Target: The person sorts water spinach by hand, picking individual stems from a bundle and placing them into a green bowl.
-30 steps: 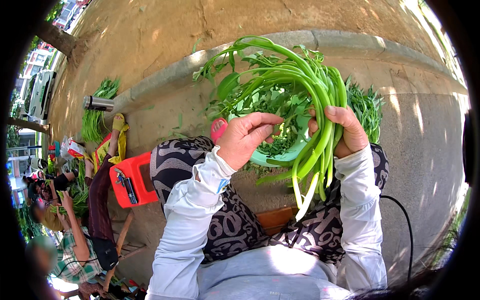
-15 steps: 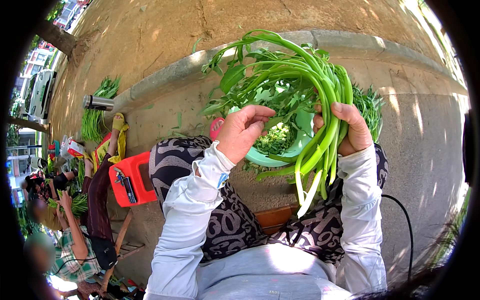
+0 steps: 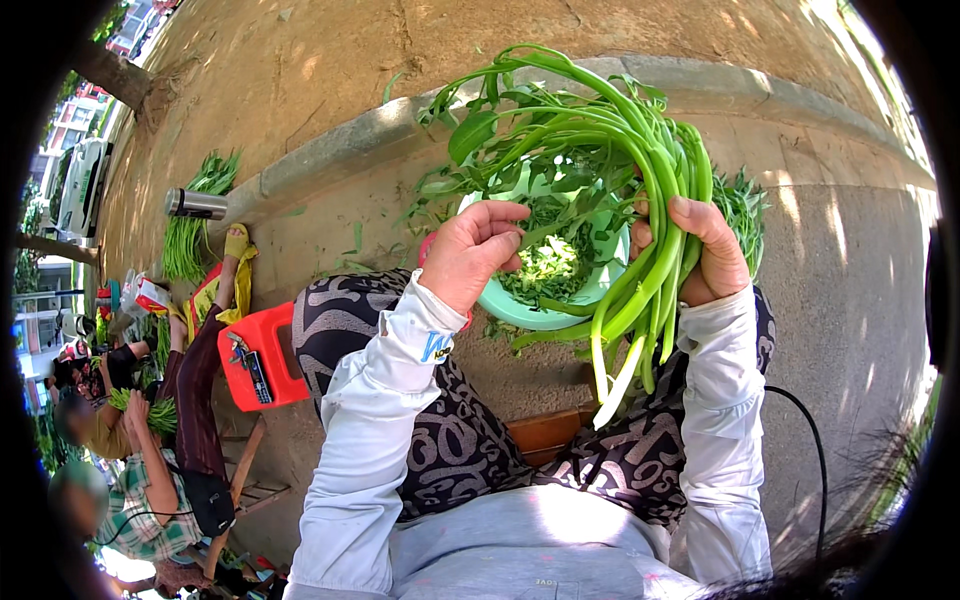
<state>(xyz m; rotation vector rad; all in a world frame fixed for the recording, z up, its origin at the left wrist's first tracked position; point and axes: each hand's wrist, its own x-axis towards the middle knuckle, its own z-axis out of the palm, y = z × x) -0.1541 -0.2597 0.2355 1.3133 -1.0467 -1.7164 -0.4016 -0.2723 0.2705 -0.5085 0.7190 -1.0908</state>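
Passage and obstruction about the basin (image 3: pixel 530 318).
At centre, a gap lies between the left hand (image 3: pixel 470 252) and the arching stems (image 3: pixel 655 195); a stool (image 3: pixel 286 386) obstructs centre left, a cable (image 3: pixel 823 480) lower right.

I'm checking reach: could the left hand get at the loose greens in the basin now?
Probably yes: the left hand is at the left side of the basin, and part of the loose greens lies uncovered, though leafy stems arch over the far side.
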